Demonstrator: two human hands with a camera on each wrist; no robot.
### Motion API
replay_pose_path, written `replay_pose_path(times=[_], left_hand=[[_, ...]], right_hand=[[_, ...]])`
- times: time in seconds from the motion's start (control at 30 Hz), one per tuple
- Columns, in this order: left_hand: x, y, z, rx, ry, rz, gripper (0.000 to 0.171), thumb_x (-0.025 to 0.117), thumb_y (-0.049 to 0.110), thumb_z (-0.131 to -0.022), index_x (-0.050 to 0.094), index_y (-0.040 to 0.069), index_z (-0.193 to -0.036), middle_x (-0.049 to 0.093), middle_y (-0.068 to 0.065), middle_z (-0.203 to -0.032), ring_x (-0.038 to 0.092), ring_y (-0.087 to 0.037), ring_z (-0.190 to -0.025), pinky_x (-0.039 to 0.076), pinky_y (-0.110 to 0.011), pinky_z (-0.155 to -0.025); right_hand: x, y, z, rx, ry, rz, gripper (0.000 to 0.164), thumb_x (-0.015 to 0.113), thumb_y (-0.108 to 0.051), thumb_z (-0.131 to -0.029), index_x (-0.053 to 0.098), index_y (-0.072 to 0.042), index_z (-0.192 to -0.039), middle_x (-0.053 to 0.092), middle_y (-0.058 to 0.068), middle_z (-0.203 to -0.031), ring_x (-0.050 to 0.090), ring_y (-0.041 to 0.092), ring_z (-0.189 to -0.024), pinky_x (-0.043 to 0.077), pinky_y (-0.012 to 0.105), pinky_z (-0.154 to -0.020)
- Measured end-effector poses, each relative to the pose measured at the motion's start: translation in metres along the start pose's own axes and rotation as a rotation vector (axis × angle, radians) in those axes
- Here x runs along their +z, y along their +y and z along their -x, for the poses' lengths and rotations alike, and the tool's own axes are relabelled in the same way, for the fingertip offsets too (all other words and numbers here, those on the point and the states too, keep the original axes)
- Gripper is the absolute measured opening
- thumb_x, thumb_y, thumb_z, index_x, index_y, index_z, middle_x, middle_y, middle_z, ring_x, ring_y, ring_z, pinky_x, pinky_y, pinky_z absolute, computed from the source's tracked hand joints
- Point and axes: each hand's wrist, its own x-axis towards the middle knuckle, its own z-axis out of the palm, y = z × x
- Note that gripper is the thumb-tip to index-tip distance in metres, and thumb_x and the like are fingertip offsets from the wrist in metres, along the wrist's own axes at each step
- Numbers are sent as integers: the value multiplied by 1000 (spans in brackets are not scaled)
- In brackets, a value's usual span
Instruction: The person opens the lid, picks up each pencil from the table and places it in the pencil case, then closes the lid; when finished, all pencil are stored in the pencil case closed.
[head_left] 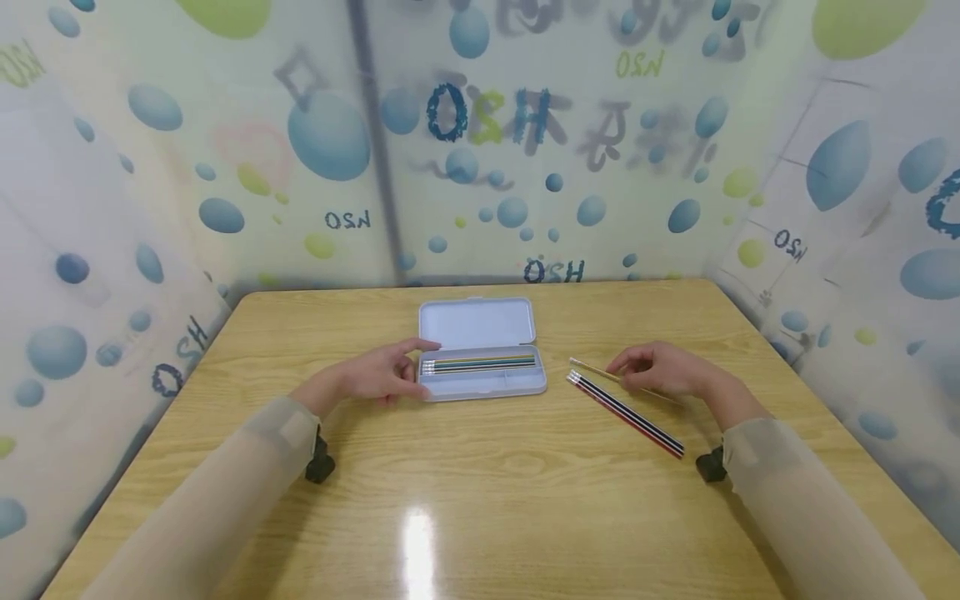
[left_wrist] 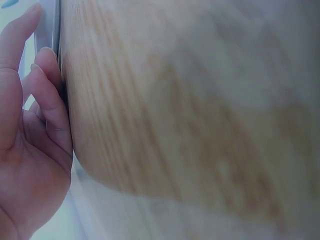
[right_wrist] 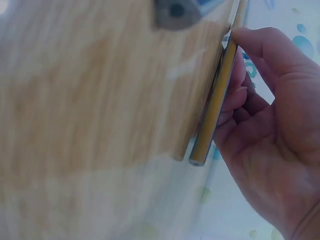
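A pale pencil case [head_left: 483,387] lies with its lid [head_left: 476,322] laid back. Several striped pencils [head_left: 480,364] rest side by side in its rear compartment, silver ends to the left. My left hand [head_left: 378,371] holds the case's left end, forefinger at the back corner and thumb at the front. In the left wrist view, the other fingers [left_wrist: 52,102] are bent near the tabletop. To the right of the case, my right hand [head_left: 667,369] pinches a yellow pencil [right_wrist: 215,105] between thumb and fingers, just above the table. The hand hides the pencil's middle in the head view.
Several black and red striped pencils [head_left: 628,415] lie together, slanting, on the wooden table [head_left: 487,475] in front of my right hand. A patterned curtain [head_left: 480,192] stands along the table's back and sides. A dark device [head_left: 320,461] sits at each wrist.
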Motion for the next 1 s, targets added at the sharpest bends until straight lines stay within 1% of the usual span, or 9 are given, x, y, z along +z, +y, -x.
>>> replay_pose_path(times=[0.07,0.2,0.4,0.5,0.57,0.67,0.73,0.87,1.0], left_hand=[[0,0,0,2,-1,1,90,85,30,-99,33,26,-172,62,-5,-89,55,-16,-62,50,-27,-57],[1,-1,0,1,-3,5,90,86,30,-99,33,27,-172,63,-5,-90,56,-16,-63,51,-27,-58],[0,-1,0,10,2,4,90,86,30,-99,33,26,-171,63,-4,-89,56,-16,-62,52,-28,-58],[0,-3,0,20,2,3,90,85,30,-99,33,25,-172,63,-5,-88,56,-16,-62,52,-28,-58],[0,-3,-1,19,2,4,89,86,30,-99,34,26,-171,63,-5,-88,55,-16,-62,52,-28,-58],[0,-1,-1,19,-2,7,90,86,30,-99,33,26,-171,63,-5,-88,55,-16,-62,52,-29,-58],[-1,-1,0,16,-4,10,90,86,30,-99,33,26,-172,63,-5,-88,55,-16,-62,52,-29,-58],[-1,-1,0,16,-4,13,90,86,29,-99,33,25,-172,64,-5,-88,56,-16,-62,53,-29,-58],[-1,-3,0,12,-1,11,90,86,30,-98,34,26,-171,64,-5,-88,56,-17,-63,53,-29,-58]], right_hand=[[1,0,-1,8,5,-1,29,74,-22,-105,78,-15,-132,75,4,-117,55,20,-98,46,35,-86],[1,1,-2,27,12,2,30,74,-21,-105,77,-13,-133,73,3,-107,55,20,-92,47,33,-80],[0,-3,-4,19,52,18,32,72,-21,-104,76,-14,-135,71,5,-110,56,20,-95,47,32,-83],[-1,-6,-5,-19,66,-2,34,69,-17,-105,75,-12,-138,69,6,-107,57,20,-91,50,31,-78],[-2,-8,-6,-42,77,-36,34,67,-13,-105,74,-10,-138,66,8,-105,60,21,-88,53,32,-74],[-4,-13,-8,-70,102,-57,33,65,-12,-106,73,-11,-138,65,8,-107,65,23,-86,56,33,-72],[-5,-18,-10,-77,118,-56,32,65,-14,-107,74,-13,-138,65,9,-108,65,24,-84,54,33,-70],[-4,-30,-16,-96,118,-16,31,68,-19,-108,75,-16,-138,68,8,-108,65,25,-85,52,32,-71],[-2,-41,-24,-122,101,-7,31,69,-22,-109,75,-18,-139,72,9,-111,67,26,-90,53,34,-75]])
